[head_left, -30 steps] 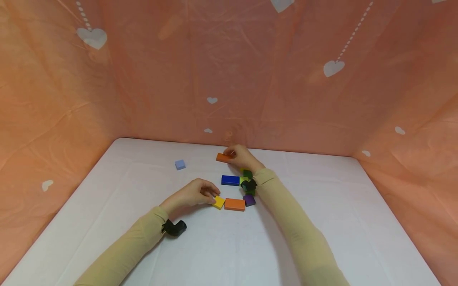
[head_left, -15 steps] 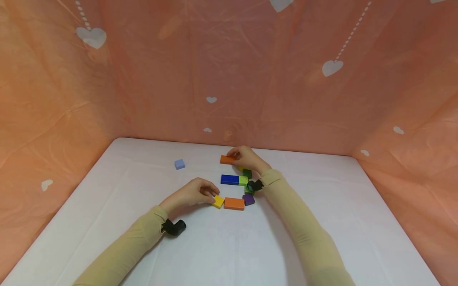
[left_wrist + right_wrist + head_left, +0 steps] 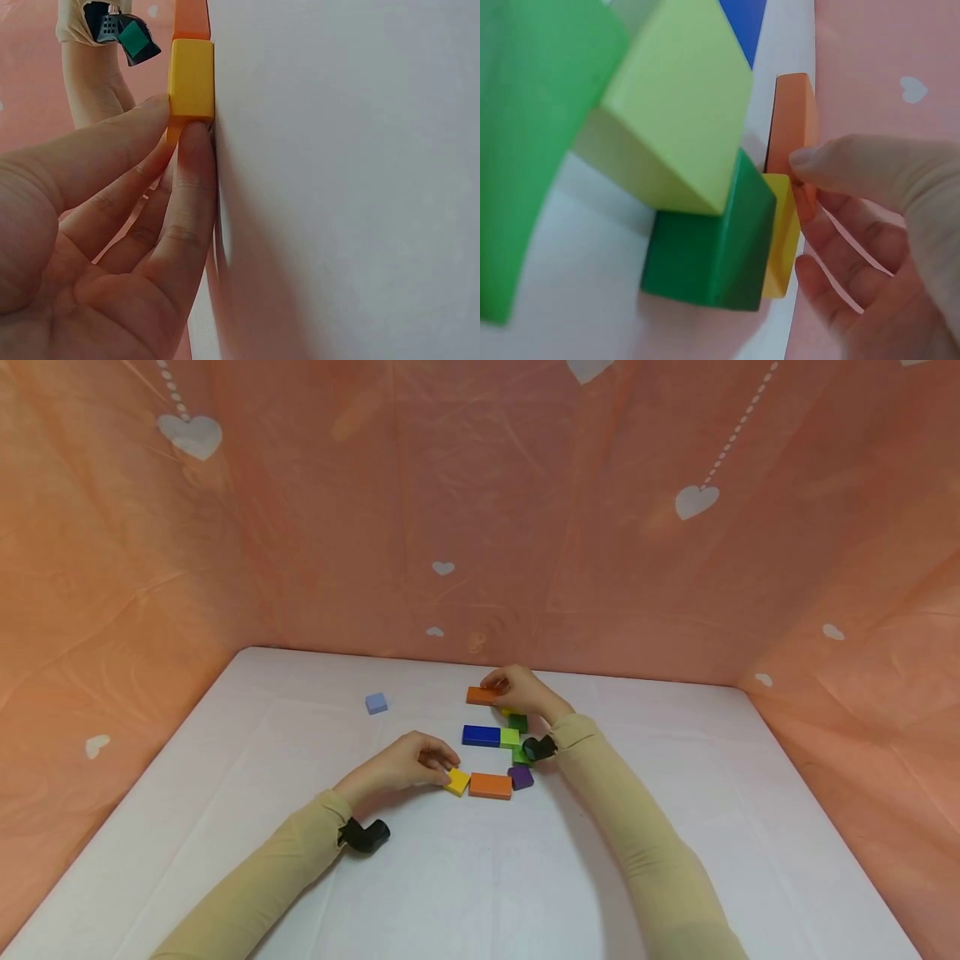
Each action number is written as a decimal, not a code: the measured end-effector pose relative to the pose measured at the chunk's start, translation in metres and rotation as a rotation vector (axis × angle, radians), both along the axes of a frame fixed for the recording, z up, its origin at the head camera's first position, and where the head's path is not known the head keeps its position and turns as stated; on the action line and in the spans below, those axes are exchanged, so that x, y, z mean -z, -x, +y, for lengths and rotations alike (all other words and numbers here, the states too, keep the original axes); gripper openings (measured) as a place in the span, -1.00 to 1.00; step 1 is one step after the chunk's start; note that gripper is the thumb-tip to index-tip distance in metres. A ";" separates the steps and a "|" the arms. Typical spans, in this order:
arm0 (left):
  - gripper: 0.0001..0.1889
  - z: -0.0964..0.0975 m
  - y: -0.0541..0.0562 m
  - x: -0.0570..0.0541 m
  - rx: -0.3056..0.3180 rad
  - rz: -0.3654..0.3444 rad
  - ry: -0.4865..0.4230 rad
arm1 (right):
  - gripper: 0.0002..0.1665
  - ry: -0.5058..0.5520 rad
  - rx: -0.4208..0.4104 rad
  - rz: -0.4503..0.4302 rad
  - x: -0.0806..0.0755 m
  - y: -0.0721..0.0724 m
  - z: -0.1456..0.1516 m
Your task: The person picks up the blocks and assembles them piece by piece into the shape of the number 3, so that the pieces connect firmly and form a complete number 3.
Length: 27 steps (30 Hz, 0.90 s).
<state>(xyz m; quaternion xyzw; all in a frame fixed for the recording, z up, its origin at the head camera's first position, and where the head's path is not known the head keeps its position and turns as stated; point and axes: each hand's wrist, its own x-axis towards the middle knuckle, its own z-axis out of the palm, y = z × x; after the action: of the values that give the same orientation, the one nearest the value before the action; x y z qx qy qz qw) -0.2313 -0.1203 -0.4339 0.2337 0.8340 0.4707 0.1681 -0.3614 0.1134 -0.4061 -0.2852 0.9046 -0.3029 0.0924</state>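
Observation:
My left hand (image 3: 405, 767) holds a yellow block (image 3: 457, 782) between thumb and fingers; the left wrist view shows the thumb at one edge of that yellow block (image 3: 192, 82) and a fingertip against its end. Its other end meets an orange block (image 3: 491, 786) lying on the table. Farther back, my right hand (image 3: 525, 692) pinches a second orange block (image 3: 481, 696). In the right wrist view the thumb lies on this orange block (image 3: 789, 120), which sits against another yellow block (image 3: 781, 240) beside a dark green block (image 3: 705, 259).
A blue block (image 3: 482, 736) touches a light green one (image 3: 509, 737). A green block (image 3: 521, 756), partly behind the right wrist camera (image 3: 540, 747), and a purple block (image 3: 521, 777) run down the right side. A pale blue block (image 3: 377, 703) lies apart at back left.
My right hand has slid the rear orange block to the right and slightly nearer, up to the blocks there. The left hand stays at the front yellow block.

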 end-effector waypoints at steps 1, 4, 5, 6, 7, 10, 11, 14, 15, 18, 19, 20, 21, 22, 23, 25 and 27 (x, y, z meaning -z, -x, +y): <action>-0.76 0.000 0.000 0.000 -0.003 -0.008 -0.002 | -0.61 -0.002 -0.001 -0.002 0.000 0.000 0.001; -0.76 0.000 0.000 0.000 -0.009 -0.015 -0.003 | -0.61 -0.013 -0.001 -0.009 0.001 0.000 0.002; -0.76 0.000 0.000 0.000 -0.010 -0.016 -0.002 | -0.61 -0.016 0.003 -0.012 0.001 0.000 0.003; -0.76 0.000 0.000 0.001 -0.011 -0.018 -0.003 | -0.61 -0.021 0.004 -0.013 0.001 0.000 0.003; -0.76 0.000 0.000 0.001 -0.011 -0.020 -0.004 | -0.61 -0.025 0.005 -0.013 0.001 0.000 0.003; -0.75 0.000 0.000 0.002 -0.009 -0.028 -0.010 | -0.61 -0.026 0.004 -0.012 0.001 0.000 0.004; -0.76 0.000 0.000 0.002 -0.011 -0.035 -0.012 | -0.61 -0.024 0.002 -0.012 0.002 0.000 0.005; -0.75 0.000 0.000 0.003 -0.004 -0.036 -0.021 | -0.62 -0.014 0.000 -0.015 0.002 0.001 0.006; -0.75 0.000 0.000 0.003 -0.001 -0.035 -0.023 | -0.62 -0.009 0.001 -0.021 0.002 0.001 0.006; -0.75 0.000 0.000 0.002 0.003 -0.029 -0.020 | -0.63 0.011 0.007 -0.040 0.003 0.001 0.006; -0.75 0.000 0.000 0.002 0.004 -0.028 -0.018 | -0.63 0.016 0.011 -0.047 0.003 0.000 0.005; -0.76 0.000 0.000 0.002 0.004 -0.026 -0.016 | -0.64 0.021 0.014 -0.053 0.004 0.000 0.005; -0.75 0.000 0.000 0.002 0.004 -0.025 -0.014 | -0.64 0.026 0.017 -0.059 0.004 0.000 0.005; -0.75 0.000 0.000 0.002 0.004 -0.025 -0.012 | -0.64 0.027 0.020 -0.059 0.004 0.000 0.005; -0.75 0.000 0.000 0.002 0.003 -0.023 -0.010 | -0.64 0.027 0.023 -0.057 0.004 0.000 0.005; -0.75 0.000 0.000 0.002 0.002 -0.023 -0.008 | -0.65 0.028 0.026 -0.057 0.004 0.000 0.005; -0.76 0.000 0.000 0.002 0.000 -0.024 -0.008 | -0.65 0.028 0.025 -0.056 0.004 0.000 0.005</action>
<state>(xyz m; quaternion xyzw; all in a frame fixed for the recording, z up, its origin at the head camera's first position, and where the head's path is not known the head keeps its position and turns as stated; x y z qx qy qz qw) -0.2312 -0.1201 -0.4356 0.2285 0.8302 0.4766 0.1770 -0.3610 0.1182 -0.4101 -0.2666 0.9008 -0.3246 0.1099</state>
